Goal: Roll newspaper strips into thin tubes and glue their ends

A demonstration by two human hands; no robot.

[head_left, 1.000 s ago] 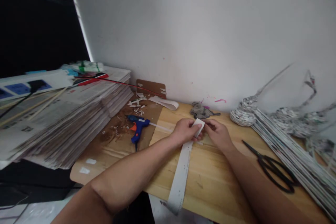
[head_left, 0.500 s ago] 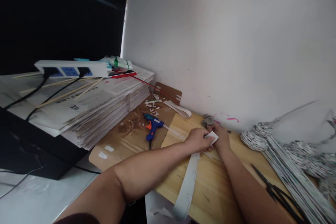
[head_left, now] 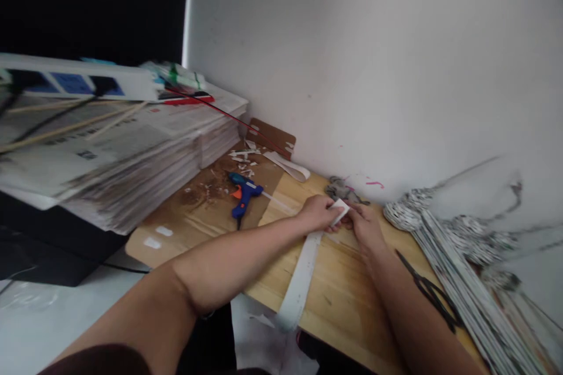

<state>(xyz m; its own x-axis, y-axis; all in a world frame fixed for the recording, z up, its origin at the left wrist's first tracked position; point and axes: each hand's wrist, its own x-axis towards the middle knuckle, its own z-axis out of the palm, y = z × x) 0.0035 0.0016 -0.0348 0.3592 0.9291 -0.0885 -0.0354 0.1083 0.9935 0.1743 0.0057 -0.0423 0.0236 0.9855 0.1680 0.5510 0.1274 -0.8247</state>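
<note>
My left hand (head_left: 317,214) is closed on a long white paper strip (head_left: 301,281), its thumb lying on top. One end of the strip sticks out past the thumb, while the rest trails down over the table's front edge. My right hand (head_left: 366,227) is close against that short end, its fingertips bent and pressed together. What they pinch is too small to make out. Behind both hands lies a crumpled grey cloth-like piece (head_left: 341,189). A blue hot glue gun (head_left: 245,193) rests on cardboard to the left.
Scissors (head_left: 428,290) lie right of my right forearm, beside a bundle of rolled newspaper sticks (head_left: 461,281) and woven paper pieces (head_left: 402,211). A tall newspaper stack (head_left: 176,158) with a power strip (head_left: 132,79) stands left. Scraps and a folded strip (head_left: 288,167) lie near the wall.
My view has shifted, so the scene sits further left and higher. My right hand has drawn back from the grey piece to the strip's end; my left still grips the strip.
</note>
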